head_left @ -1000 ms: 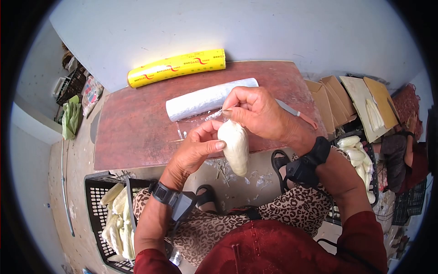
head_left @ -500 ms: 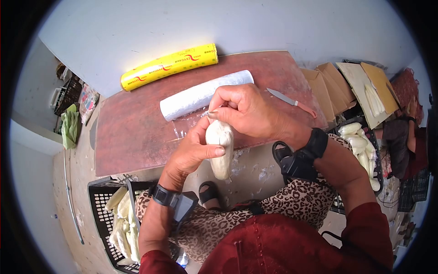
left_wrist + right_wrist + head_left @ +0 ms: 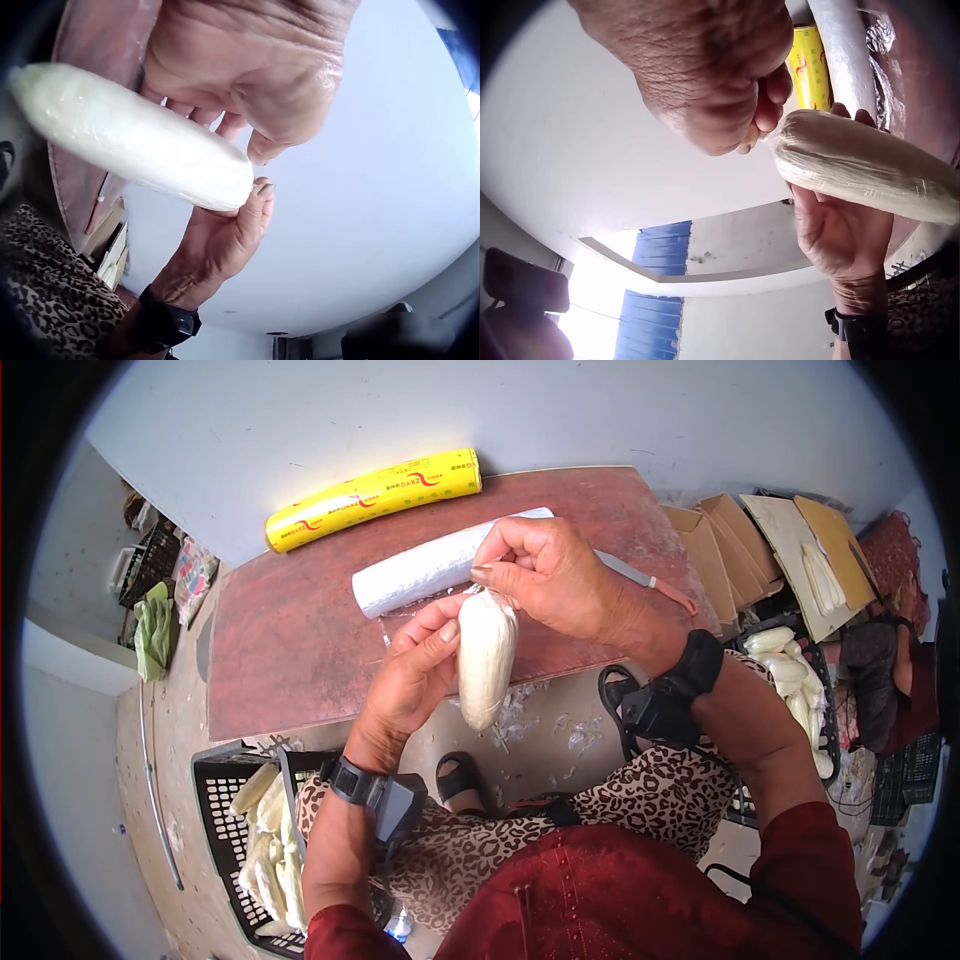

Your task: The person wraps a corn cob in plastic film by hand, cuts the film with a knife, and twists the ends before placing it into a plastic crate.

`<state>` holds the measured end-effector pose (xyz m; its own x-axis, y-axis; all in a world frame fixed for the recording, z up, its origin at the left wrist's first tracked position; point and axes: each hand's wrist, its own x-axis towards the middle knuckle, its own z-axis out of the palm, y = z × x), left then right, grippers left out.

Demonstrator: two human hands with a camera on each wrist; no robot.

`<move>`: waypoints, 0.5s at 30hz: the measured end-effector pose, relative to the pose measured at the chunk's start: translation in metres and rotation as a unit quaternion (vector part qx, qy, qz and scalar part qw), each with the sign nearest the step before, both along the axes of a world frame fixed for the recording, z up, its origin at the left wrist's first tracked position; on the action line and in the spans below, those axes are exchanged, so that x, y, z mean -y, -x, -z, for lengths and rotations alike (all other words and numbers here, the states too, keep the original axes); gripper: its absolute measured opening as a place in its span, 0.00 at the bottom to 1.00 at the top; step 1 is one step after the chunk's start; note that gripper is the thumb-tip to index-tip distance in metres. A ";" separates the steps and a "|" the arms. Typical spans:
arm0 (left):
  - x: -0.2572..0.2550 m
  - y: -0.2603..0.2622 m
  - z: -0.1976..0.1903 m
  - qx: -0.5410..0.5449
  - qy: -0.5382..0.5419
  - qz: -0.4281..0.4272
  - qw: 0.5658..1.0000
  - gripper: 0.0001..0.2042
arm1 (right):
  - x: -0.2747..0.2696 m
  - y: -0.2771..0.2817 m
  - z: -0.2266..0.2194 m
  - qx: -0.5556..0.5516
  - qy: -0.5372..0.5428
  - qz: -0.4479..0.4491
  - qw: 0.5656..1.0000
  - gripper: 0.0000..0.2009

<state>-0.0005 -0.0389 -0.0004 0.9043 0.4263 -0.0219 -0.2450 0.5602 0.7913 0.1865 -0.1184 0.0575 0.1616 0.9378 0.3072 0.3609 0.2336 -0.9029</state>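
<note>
A long pale vegetable in clear film hangs top end up between my hands, over the near table edge in the head view. My left hand holds it near the top, thumb at its left side and fingertips behind it, as the right wrist view shows. Thumb and forefinger of my right hand pinch the gathered cling film at the top end. In the left wrist view the vegetable shows glossy film and a faintly green far end.
A film roll and a yellow printed roll lie on the red-brown table. A knife sits behind my right forearm. Crates of pale vegetables stand at left and right. Cardboard leans at the right.
My left thumb has slid from the vegetable's front to its left side. Both hands rose slightly from half a second ago, and my right hand moved right, covering part of the knife again.
</note>
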 end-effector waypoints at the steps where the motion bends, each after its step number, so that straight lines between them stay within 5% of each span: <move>1: 0.000 0.000 -0.001 -0.007 -0.011 -0.001 1.000 0.25 | 0.000 0.000 0.000 -0.008 0.003 -0.006 1.000 0.06; 9: -0.002 0.008 -0.002 -0.037 -0.004 0.082 0.996 0.27 | 0.006 0.008 -0.005 -0.048 0.011 -0.058 0.997 0.05; 15: 0.011 -0.002 -0.010 -0.012 -0.010 0.027 1.000 0.30 | 0.004 0.011 0.006 -0.047 -0.017 -0.047 0.998 0.05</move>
<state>0.0010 -0.0496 0.0097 0.9251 0.3782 -0.0353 -0.1961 0.5552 0.8082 0.1754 -0.1220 0.0510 0.1020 0.9397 0.3264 0.2503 0.2933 -0.9227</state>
